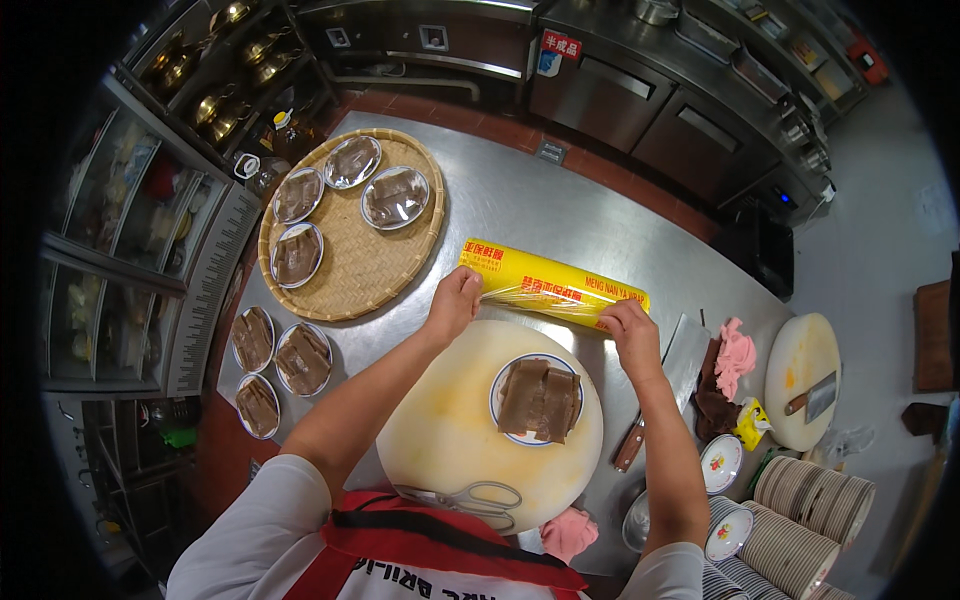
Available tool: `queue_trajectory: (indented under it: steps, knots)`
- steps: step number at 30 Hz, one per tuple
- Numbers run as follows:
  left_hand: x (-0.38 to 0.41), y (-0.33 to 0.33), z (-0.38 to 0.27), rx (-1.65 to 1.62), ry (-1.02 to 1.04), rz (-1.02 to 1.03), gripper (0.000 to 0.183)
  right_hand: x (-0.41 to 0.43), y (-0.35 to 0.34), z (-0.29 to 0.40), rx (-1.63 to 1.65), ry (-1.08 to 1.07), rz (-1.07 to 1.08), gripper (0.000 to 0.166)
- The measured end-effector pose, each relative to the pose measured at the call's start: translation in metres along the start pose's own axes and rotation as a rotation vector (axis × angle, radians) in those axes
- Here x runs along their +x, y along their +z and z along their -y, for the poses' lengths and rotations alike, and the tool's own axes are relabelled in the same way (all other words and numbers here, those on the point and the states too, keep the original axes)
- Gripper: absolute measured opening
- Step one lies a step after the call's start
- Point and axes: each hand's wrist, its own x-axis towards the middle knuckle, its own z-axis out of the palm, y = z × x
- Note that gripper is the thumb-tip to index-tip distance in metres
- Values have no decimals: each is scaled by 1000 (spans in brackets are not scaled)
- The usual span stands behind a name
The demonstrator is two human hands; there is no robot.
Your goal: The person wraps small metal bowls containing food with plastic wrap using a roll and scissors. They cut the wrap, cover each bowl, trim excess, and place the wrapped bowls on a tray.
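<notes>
My left hand point(454, 301) pinches the edge of clear plastic film at the left end of a yellow roll of cling wrap point(555, 283). At the roll's right end, my right hand point(631, 330) grips the film's other corner. The roll lies on the steel table, just beyond a round white cutting board point(442, 420). On that board, between my forearms, sits a plate of flat brown food slabs point(538, 401), uncovered. Grey-handled scissors point(480, 501) rest at the board's near edge.
A woven bamboo tray point(367, 274) at the left holds several film-covered plates; more filled plates point(303, 358) stand below it. A cleaver point(682, 360) lies right of the board, near pink cloths point(735, 358). Stacked plates point(791, 532) fill the lower right.
</notes>
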Motion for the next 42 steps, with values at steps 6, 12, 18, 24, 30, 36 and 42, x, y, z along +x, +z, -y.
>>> queue_trajectory:
  steps: [6, 12, 18, 24, 30, 36, 42]
  knots:
    - [-1, 0, -8, -30, -68, 1, 20, -16, -9, 14, 169, 169, 39, 8]
    - [-14, -3, -35, -47, -63, 85, 19, -62, -9, 46, 365, 265, -21, 7]
    - [-33, 4, -45, 353, 233, 74, 19, -93, -29, 66, 461, 472, -153, 7]
    - [-95, -15, -61, 281, 172, 82, 18, -136, -55, 124, 307, 347, -100, 5]
    - [-169, -40, -79, 140, 79, 101, 13, -174, -68, 186, 359, 341, -83, 6]
    - [-192, -65, -49, 1230, 258, 144, 23, -197, -26, 190, 181, 219, 201, 6]
    - [-153, -45, 0, 1359, 674, 225, 26, -192, 41, 144, 652, 855, 56, 13]
